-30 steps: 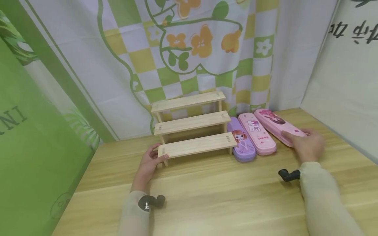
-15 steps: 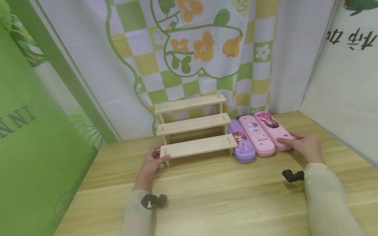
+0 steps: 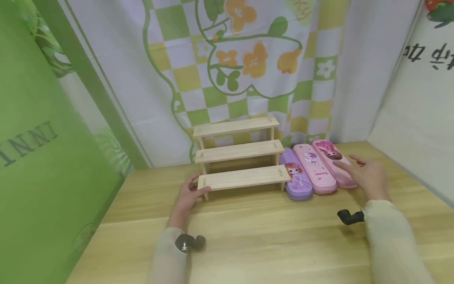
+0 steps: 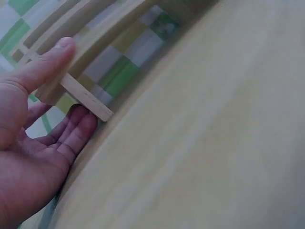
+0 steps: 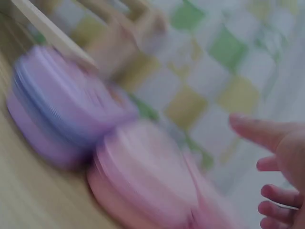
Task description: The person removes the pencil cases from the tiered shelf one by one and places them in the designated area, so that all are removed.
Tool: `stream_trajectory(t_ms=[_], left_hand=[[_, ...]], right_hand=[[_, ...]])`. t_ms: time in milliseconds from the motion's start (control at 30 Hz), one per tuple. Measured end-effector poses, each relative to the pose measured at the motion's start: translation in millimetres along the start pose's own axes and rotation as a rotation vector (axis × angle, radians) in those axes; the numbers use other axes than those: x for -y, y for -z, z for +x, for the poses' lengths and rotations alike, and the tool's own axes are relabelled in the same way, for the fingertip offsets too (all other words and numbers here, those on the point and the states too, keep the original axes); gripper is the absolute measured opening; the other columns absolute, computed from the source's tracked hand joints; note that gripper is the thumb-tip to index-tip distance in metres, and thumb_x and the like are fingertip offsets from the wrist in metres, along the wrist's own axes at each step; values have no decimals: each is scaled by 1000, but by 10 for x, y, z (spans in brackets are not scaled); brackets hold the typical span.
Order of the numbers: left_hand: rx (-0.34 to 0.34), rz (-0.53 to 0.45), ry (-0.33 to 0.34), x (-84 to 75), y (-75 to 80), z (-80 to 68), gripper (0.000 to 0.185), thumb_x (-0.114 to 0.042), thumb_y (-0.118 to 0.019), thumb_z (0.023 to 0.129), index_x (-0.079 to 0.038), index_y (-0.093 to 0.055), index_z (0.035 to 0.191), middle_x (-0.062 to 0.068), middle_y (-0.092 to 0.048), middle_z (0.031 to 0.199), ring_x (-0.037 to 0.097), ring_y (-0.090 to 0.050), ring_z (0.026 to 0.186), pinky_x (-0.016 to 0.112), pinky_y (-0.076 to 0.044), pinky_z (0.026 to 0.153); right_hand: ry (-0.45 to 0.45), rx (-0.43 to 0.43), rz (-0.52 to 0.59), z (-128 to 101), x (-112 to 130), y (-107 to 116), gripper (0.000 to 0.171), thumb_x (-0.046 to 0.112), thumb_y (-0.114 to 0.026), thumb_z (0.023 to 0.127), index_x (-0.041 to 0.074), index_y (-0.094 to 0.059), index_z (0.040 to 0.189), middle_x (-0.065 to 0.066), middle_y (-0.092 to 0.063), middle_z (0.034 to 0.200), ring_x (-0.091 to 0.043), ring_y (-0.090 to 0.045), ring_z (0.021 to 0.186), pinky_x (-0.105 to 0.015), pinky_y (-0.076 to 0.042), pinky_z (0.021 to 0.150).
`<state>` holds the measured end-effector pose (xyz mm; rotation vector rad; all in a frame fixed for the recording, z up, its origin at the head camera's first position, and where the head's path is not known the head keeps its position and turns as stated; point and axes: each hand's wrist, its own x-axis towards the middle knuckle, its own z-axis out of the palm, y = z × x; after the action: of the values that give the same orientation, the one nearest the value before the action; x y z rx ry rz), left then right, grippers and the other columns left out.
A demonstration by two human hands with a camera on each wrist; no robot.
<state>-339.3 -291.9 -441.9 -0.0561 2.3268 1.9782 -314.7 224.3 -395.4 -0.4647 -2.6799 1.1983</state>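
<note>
A: Left hand is set against the left end of the 3-tier stepped pale wooden shelf; thumb is laid on the lowest step, fingers are curled loosely round its end post. Nothing is lifted.

B: Right hand?

A: Held spread and relaxed beside the light pink tin pencil case with a dark-haired figure. Nothing is gripped; contact cannot be told.

B: Other cases?

A: 3 are lined up touching on the wooden table, right of the shelf: a purple girl-print tin case, a pink rabbit-print tin case, then the light pink one.

B: Progress?

A: All 3 steps are bare; no case is placed.
</note>
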Motion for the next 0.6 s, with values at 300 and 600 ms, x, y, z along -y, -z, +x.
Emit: stream_trajectory(t_ms=[300,600], left_hand=[[287,764,22,-652,192,177,96,-41,-75,78,-12,-19,151,23,-48,136,35,-53,117,49,-45,97],[196,1400,-104,-1354,92,260,122,-57,-76,68,-8,-3,152,27,-12,154,48,-20,138,60,-31,106]], right_hand=[[525,110,-428,307,866,-334,97,75,-43,83,1,-32,145,-34,-35,142,-54,-33,127,-68,-28,100],[547,230,-651,525,1241,-395,107,82,-25,82,2,-4,151,-40,-14,147,-57,-13,134,-65,-11,110]])
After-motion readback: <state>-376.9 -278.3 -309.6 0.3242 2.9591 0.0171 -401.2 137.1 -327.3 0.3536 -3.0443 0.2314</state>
